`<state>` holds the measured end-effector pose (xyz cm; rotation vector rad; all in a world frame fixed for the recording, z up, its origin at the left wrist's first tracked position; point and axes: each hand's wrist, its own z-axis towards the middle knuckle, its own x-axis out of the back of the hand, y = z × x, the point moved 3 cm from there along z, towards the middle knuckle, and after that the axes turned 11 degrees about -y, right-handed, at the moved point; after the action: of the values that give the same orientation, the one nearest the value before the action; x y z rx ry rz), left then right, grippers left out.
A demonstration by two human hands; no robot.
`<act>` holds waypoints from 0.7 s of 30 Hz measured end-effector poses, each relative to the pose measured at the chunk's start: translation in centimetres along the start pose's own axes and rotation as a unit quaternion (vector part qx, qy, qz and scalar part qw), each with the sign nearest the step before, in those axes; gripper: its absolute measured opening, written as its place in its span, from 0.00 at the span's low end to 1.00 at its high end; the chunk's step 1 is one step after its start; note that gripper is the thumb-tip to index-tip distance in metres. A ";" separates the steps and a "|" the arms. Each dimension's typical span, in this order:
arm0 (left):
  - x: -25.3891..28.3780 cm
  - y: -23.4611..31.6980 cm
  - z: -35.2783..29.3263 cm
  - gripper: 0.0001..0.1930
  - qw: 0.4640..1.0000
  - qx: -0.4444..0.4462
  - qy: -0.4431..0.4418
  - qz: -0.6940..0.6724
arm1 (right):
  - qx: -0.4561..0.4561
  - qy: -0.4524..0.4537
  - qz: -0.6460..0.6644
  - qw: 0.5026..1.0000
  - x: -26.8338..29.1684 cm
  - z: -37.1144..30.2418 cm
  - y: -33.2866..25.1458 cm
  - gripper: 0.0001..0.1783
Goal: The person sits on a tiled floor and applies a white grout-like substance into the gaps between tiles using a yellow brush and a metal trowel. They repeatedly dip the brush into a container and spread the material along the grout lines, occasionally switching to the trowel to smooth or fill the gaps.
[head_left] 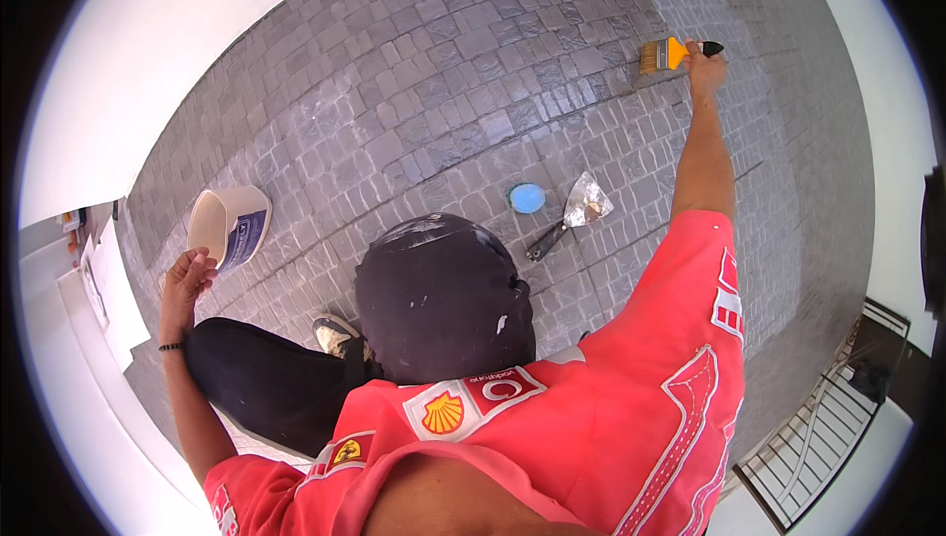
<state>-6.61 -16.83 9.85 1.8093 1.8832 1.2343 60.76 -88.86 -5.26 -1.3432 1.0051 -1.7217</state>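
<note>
My right hand is stretched far out to the right, closed around the handle of a wide paintbrush. The brush has a yellow and black handle, and its tan bristles point left, over the grey block paving; whether they touch it I cannot tell. At the left, my left hand has its fingers curled at the near rim of a cream plastic bucket with a blue label. The bucket is tilted, and its contents are hidden. Between the hands lie a light blue oval sponge and a putty knife with a whitish, smeared blade.
Grey block paving spreads ahead, with paler whitish bands at the right. My bent knee in dark trousers is in the middle, with a shoe beside it. A white wall borders the left; a metal railing stands at lower right.
</note>
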 end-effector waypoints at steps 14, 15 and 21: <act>-0.8 2.7 2.3 0.22 0.998 -0.057 0.005 -0.034 | 0.306 -0.496 -0.172 0.794 -22.4 -42.3 -15.4 0.18; -0.4 2.6 2.0 0.23 0.998 -0.061 0.003 -0.032 | 0.306 -0.512 -0.162 0.786 -23.3 -43.6 -17.5 0.18; 1.1 -4.5 -0.4 0.21 0.993 -0.042 0.107 0.004 | 0.230 -0.589 -0.106 0.768 -23.6 -39.4 -27.9 0.19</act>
<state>-10.25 -15.44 7.29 1.7008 1.9004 1.5416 24.76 -50.03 3.93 -1.7763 -0.2875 -0.7880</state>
